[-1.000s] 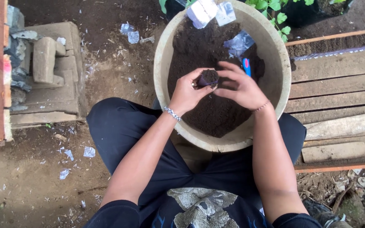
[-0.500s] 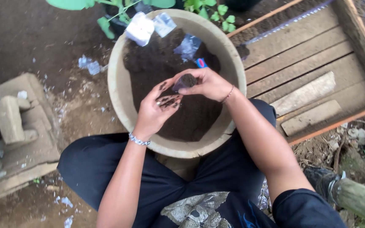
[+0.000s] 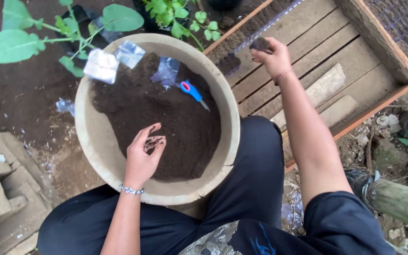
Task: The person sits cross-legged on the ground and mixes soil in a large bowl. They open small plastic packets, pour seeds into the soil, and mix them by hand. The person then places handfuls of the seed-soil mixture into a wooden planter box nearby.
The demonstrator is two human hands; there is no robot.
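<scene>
Head view shows the right hand (image 3: 272,57) stretched out over the wooden tray (image 3: 317,52), fingers pinched round a small dark soil pot (image 3: 260,44) held above the slats. Left hand (image 3: 143,156) hovers over the soil (image 3: 166,127) in the round basin (image 3: 93,146), fingers loosely curled and half open, dirt on the tips, gripping nothing. Blue-handled cutter (image 3: 192,92) lies on the soil, well apart from both hands.
</scene>
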